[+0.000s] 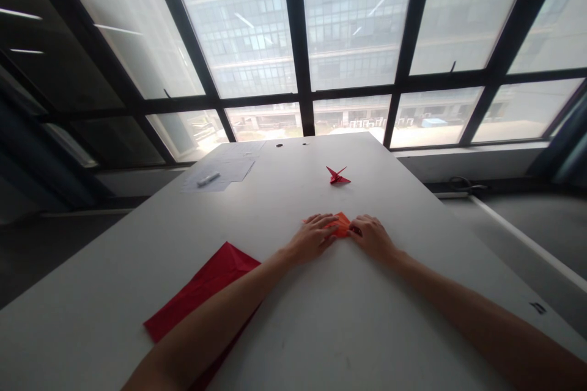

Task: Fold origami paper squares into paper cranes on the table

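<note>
Orange paper: small folded piece (342, 225), creased, its middle bare and the left part under fingers; flat on the white desk (293, 201), between both hands
Left grip: left hand (316, 233) released, fingers spread over the paper
Right grip: right hand (369, 233) curled at the paper's 3 o'clock edge; cannot tell whether it pinches
Red origami crane (338, 176): 12 o'clock of the orange paper, apart
Red sheet (202, 284): 8 o'clock, partly hidden by the left forearm (220, 311)
White papers (233, 166): 10 o'clock, a capped marker (208, 179) on top
</note>
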The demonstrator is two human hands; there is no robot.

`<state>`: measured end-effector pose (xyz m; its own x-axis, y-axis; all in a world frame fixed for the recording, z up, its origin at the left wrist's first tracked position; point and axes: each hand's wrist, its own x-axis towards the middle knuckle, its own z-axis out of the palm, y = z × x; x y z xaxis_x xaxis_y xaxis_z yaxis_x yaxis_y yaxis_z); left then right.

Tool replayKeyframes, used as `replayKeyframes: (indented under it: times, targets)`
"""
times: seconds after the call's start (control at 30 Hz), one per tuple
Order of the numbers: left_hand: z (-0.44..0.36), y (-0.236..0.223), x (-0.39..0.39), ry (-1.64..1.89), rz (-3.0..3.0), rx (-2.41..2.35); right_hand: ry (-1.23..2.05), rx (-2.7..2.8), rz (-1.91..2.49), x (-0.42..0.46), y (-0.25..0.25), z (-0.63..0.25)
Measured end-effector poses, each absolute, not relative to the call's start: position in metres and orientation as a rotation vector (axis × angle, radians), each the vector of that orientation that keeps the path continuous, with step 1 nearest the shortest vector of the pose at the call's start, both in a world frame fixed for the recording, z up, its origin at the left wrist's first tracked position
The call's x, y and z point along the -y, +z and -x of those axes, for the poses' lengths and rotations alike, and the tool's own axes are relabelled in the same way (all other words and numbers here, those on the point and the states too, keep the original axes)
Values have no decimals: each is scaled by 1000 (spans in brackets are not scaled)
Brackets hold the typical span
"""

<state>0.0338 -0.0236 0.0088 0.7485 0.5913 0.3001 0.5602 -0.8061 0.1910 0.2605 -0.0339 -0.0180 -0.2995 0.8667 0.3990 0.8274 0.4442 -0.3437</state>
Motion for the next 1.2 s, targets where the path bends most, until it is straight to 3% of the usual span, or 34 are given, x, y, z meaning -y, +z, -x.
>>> replayKeyframes:
  times: [0.2,0.77,1.2]
  targets:
    - [-31,6,23,282,-2844,-830,80,1957,1586,29,-21,-269]
    - [-32,3,20,246,-2806,-830,120,1946,1628,25,-31,-272]
    - [-34,10,28,439,-2853,-1001,261,2063,1231,26,-29,-270]
